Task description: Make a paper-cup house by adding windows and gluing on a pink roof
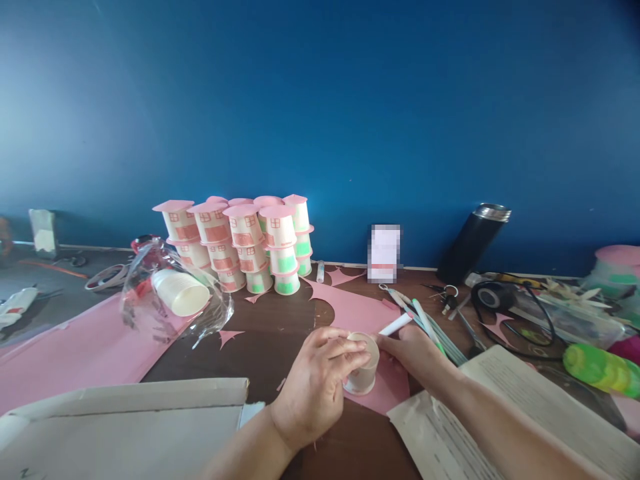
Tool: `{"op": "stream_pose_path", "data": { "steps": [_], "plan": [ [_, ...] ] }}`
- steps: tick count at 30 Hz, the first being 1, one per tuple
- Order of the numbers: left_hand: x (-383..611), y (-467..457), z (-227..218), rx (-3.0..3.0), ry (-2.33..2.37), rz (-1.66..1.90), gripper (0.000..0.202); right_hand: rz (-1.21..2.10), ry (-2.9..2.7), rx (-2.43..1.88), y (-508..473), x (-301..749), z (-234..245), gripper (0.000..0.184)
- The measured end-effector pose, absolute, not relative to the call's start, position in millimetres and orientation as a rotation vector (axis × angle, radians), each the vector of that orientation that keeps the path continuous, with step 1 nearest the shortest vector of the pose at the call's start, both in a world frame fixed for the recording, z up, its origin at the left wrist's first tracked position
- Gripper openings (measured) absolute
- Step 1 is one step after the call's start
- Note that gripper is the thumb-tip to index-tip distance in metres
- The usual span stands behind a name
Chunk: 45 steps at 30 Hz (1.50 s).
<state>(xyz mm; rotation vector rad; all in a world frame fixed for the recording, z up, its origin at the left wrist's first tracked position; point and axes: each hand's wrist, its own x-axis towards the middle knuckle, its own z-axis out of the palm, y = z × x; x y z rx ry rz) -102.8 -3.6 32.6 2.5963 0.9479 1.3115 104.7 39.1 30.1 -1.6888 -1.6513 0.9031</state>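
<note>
My left hand (315, 383) is closed around a small paper cup (363, 373) that stands upside down on a sheet of pink paper (357, 313). My right hand (413, 350) is closed on a white pen or marker (396, 325) whose tip is at the cup's base, right next to the left fingers. Behind them, against the blue wall, stands a stack of finished cup houses (245, 243) with pink roofs and drawn windows.
A plastic sleeve of plain cups (180, 291) lies at the left on a long pink sheet (75, 350). A cardboard box (125, 427) is near me, an open book (525, 413) at right. Pens, scissors (450, 300), a black flask (473, 243), cables and a green bottle (603, 367) crowd the right.
</note>
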Motion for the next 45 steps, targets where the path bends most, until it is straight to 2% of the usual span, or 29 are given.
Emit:
{"op": "stream_pose_path", "data": {
  "steps": [5, 16, 32, 45],
  "plan": [
    [-102.8, -4.0, 32.8, 2.595, 0.949, 1.323, 0.04, 1.117, -1.596, -1.683, 40.0, 103.2, 32.9, 0.031],
    [-104.2, -5.9, 32.0, 2.634, 1.029, 1.219, 0.043, 1.19, -1.586, -1.663, 43.7, 105.8, 28.9, 0.031],
    [-105.0, -6.6, 33.0, 2.62, 1.027, 1.176, 0.048, 1.397, -1.566, -1.489, 56.2, 93.2, 34.6, 0.022],
    [-105.4, -4.5, 34.2, 2.607, 1.02, 1.185, 0.043, 1.342, -1.683, -1.57, 74.1, 91.4, 38.6, 0.026]
  ]
}}
